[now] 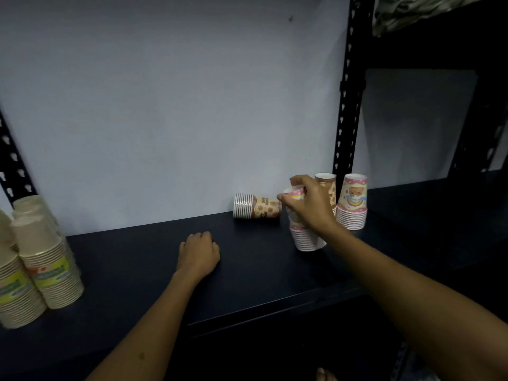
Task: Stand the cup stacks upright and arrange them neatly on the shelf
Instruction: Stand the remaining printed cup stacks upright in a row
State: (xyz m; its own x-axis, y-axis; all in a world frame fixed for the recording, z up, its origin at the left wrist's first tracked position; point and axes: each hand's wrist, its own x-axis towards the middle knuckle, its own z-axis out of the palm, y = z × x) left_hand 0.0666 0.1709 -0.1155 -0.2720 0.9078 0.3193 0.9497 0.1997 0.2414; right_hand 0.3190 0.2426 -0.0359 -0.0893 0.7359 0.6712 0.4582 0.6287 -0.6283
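My right hand (309, 204) grips the top of a pink cup stack (307, 239) that stands upside down and slightly tilted on the dark shelf (247, 270). Behind it a brown patterned stack (327, 188) and a second pink stack (352, 203) stand upright near the back right. Another brown stack (255, 206) lies on its side against the wall, just left of my right hand. My left hand (198, 253) rests on the shelf with its fingers curled, holding nothing.
Several cream and green cup stacks (41, 259) stand at the shelf's left end. A black slotted post (347, 105) rises behind the right stacks, another post (13, 163) at the left. The grey wall (165, 105) backs the shelf.
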